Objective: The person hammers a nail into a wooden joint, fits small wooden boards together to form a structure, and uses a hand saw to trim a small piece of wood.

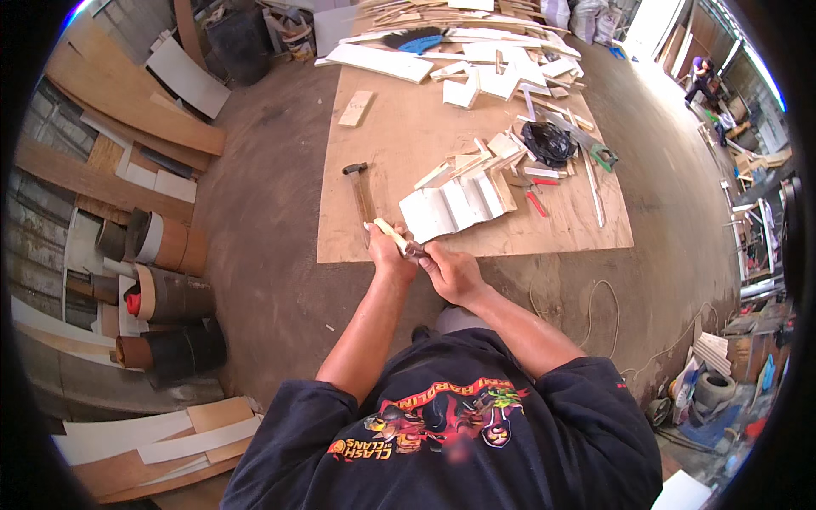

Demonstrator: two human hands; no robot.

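In front of my body, above the near edge of a plywood sheet, my left hand (pixel 393 257) is closed around a short pale wood strip (pixel 388 231). My right hand (pixel 456 274) meets it from the right, its thumb and fingers pinched at a small dark brown piece (pixel 414 251) by the strip's lower end; what that piece is I cannot make out. Just beyond my left hand lies a hammer (pixel 360 194), its head pointing away. White-faced boards (pixel 450 208) sit side by side beyond my hands, with loose wood offcuts (pixel 506 144) behind them.
The plywood sheet (pixel 399 149) also carries red-handled pliers (pixel 535 202), a green-handled handsaw (pixel 602 155), a black plastic bag (pixel 548 144) and a blue brush (pixel 415 40). Boards are piled at its far end. Rolled sheets (pixel 174 293) stand left; a cord (pixel 608 289) trails on the floor right.
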